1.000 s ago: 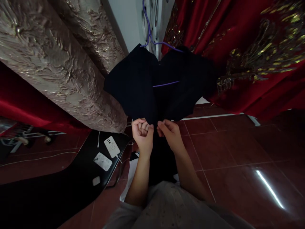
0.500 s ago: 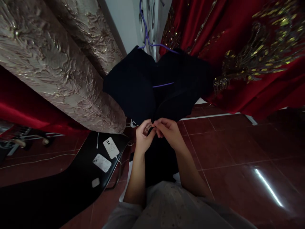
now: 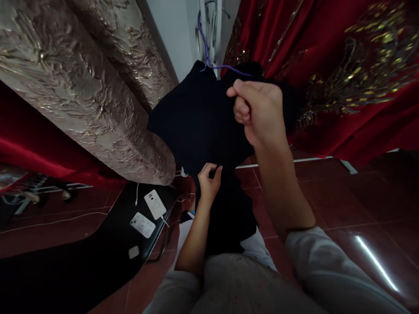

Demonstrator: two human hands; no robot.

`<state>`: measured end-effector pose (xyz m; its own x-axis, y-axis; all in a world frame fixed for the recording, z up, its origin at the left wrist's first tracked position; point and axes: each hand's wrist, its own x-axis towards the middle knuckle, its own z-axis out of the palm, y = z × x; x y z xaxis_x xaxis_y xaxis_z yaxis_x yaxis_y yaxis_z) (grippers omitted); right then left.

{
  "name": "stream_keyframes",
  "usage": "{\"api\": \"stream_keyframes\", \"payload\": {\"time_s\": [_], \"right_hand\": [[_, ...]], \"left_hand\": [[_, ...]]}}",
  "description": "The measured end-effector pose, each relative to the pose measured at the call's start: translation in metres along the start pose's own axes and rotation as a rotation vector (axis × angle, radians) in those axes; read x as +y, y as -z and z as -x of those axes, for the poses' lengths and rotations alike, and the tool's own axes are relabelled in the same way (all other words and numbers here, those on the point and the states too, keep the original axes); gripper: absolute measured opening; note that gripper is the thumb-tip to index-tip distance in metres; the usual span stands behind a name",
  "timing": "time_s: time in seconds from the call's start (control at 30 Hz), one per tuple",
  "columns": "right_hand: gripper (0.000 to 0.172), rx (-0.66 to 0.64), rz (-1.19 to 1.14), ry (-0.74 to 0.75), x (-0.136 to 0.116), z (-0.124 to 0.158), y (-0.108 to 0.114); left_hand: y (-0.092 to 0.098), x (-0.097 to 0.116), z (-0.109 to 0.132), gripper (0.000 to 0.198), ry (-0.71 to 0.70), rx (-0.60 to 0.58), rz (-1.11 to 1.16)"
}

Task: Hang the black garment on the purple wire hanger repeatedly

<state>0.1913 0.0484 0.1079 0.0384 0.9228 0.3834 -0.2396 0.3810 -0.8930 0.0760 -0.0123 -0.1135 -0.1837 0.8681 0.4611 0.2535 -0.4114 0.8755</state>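
A dark garment (image 3: 186, 117) hangs on a purple hanger (image 3: 207, 48) in front of me. Low on the garment, my left hand (image 3: 209, 181) has its fingers curled, with thumb and forefinger tips close together on the dark cloth. Raised higher and to the right, my right hand (image 3: 258, 109) is in front of the garment's upper part. Its thumb and forefinger are pressed together and the other fingers are folded in. Whatever those fingertips may hold is too small to make out.
At the left, a black bench (image 3: 108, 235) bears two phones (image 3: 155, 204) (image 3: 142, 225) and a small white case (image 3: 133, 252). Textured beige fabric (image 3: 98, 100) hangs at the left, red sequined fabric (image 3: 327, 113) at the right. The floor (image 3: 321, 200) is red tile.
My right hand has left my left hand and moved up and to the right. My left hand stays low on the garment. The garment's front has shifted, hiding the hanger's lower bar.
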Motion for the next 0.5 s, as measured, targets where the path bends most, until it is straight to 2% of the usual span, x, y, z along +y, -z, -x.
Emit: {"api": "stream_keyframes", "payload": {"time_s": [0.07, 0.13, 0.2, 0.27, 0.37, 0.43, 0.5], "right_hand": [[0.038, -0.010, 0.062, 0.041, -0.007, 0.001, -0.002], [0.033, -0.006, 0.120, 0.033, -0.006, 0.008, -0.001], [0.028, -0.019, 0.135, -0.002, -0.001, 0.012, -0.001], [0.028, -0.042, 0.093, -0.011, 0.001, 0.012, -0.001], [0.032, -0.042, 0.033, 0.041, 0.000, 0.008, -0.003], [0.031, -0.026, 0.072, 0.079, 0.000, 0.005, -0.002], [0.029, -0.007, 0.145, 0.107, 0.005, 0.004, 0.001]], "left_hand": [[0.003, 0.006, -0.005, 0.015, 0.012, -0.089, 0.020], [0.011, 0.021, -0.017, 0.011, 0.029, -0.236, 0.097], [0.022, 0.046, -0.040, 0.025, -0.012, -0.330, 0.197], [0.033, 0.078, -0.075, 0.033, -0.175, -0.270, 0.226], [0.042, 0.124, -0.132, 0.041, -0.490, -0.103, 0.102], [0.044, 0.144, -0.159, 0.028, -0.644, -0.126, -0.050], [0.042, 0.153, -0.170, 0.024, -0.661, -0.194, -0.155]]}}
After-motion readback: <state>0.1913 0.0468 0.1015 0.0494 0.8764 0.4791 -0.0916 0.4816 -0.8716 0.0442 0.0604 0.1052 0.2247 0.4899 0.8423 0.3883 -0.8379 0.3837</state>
